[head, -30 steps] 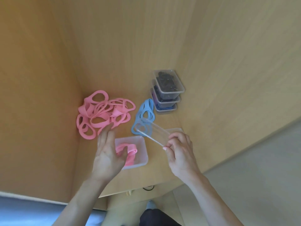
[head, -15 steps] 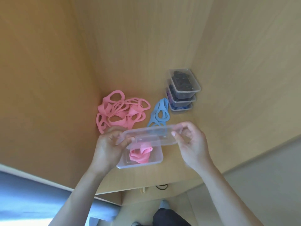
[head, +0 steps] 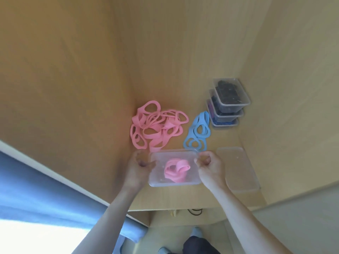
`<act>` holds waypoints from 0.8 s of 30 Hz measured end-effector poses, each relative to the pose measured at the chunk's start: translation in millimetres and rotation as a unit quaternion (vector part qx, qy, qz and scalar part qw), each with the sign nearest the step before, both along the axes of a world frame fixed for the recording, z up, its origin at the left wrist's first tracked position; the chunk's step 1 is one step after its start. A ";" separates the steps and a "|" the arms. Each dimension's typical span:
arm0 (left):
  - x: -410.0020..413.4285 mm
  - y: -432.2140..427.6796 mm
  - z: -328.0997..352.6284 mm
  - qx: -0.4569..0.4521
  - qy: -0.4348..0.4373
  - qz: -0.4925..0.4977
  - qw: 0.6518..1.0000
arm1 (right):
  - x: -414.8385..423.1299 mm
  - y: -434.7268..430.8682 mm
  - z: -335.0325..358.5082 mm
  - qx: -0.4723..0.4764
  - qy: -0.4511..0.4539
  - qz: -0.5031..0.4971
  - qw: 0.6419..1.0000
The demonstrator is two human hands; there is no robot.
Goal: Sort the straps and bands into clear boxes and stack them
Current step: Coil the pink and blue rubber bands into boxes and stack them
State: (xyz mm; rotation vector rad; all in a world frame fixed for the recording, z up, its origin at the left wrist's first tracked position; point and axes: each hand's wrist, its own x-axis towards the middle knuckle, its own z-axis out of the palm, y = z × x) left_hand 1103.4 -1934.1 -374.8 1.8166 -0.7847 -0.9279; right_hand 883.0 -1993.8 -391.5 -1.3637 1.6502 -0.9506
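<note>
A clear box (head: 157,177) with a rolled pink band (head: 176,169) inside sits near the shelf's front edge, its clear lid lying on top. My left hand (head: 138,168) grips the box's left side and my right hand (head: 211,166) grips its right side, fingers curled over the lid's edges. Behind it lies a pile of loose pink bands (head: 156,126). A few light blue bands (head: 199,131) lie to the right of that pile. A stack of three lidded clear boxes (head: 229,102) with dark straps stands at the back right.
An empty clear box (head: 238,169) sits to the right of my right hand. Wooden walls close in the shelf (head: 227,138) on the left, back and right. Below the shelf's front edge are the floor and a blue curtain (head: 45,195).
My right hand brought the clear lid from the right over the box, my left hand joined it, and the lid now lies flat on the box. The camera view shifted left.
</note>
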 end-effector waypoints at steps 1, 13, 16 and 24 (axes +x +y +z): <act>-1.6 -0.1 -2.1 -0.007 -0.038 -0.012 0.999 | 0.4 2.0 -1.6 -0.007 0.022 0.004 1.000; -7.8 10.9 -17.1 -0.032 -0.224 -0.080 0.971 | 1.7 24.6 -6.5 -0.055 0.123 0.042 0.990; -7.0 12.9 -20.4 -0.045 -0.230 -0.089 0.968 | 4.6 28.8 -5.6 -0.059 0.112 0.083 0.989; -1.4 12.5 -23.9 -0.051 -0.249 -0.111 0.961 | 5.3 26.3 -5.4 -0.046 0.131 0.120 0.983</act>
